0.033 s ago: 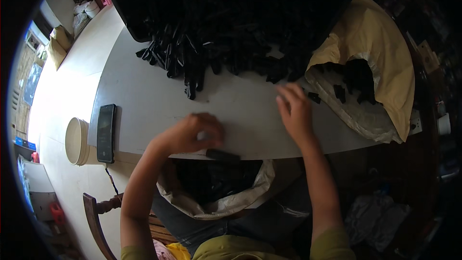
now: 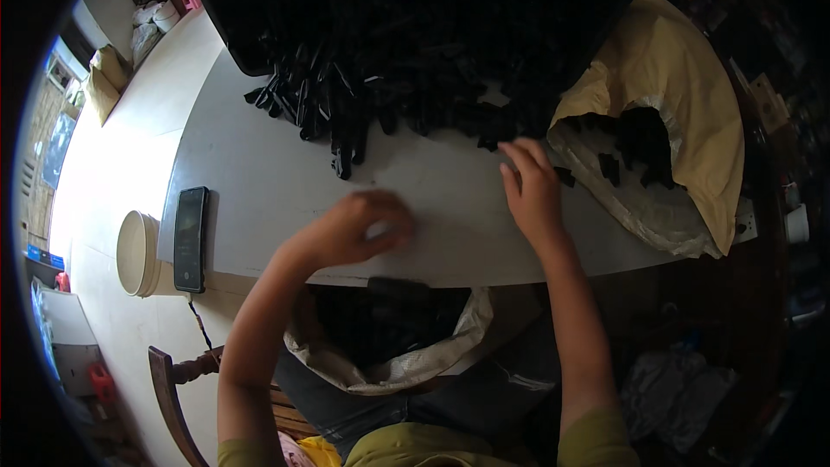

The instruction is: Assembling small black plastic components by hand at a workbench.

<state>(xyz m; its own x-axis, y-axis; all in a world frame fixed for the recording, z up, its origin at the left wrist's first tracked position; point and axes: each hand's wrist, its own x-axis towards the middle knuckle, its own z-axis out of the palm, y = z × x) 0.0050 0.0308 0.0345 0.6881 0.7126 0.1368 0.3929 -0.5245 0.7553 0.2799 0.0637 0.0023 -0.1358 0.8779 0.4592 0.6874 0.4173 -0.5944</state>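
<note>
My left hand [image 2: 363, 227] is above the table's near edge, fingers curved and a gap showing inside the thumb; its fingertips are blurred, and nothing shows in them. Below it, a blurred black oblong piece [image 2: 398, 290] hangs at the mouth of a white woven sack [image 2: 424, 369] on my lap, which has dark pieces inside. My right hand [image 2: 533, 195] reaches over the table, thumb and fingers apart, its fingertips beside the edge of a heap of small black plastic-looking pieces [image 2: 346, 112]. Whether they touch a piece, I cannot tell.
A large black container [image 2: 229, 26] tips over the grey table [image 2: 251, 164] at the far side. To the right lies a yellowish sack [image 2: 700, 104] holding black pieces. A phone [image 2: 191, 238] and a beige bucket [image 2: 138, 255] are at the left edge.
The blurred black piece below my left hand has shifted and turned at the sack's mouth. My left hand has moved slightly up and right; my right hand has risen slightly.
</note>
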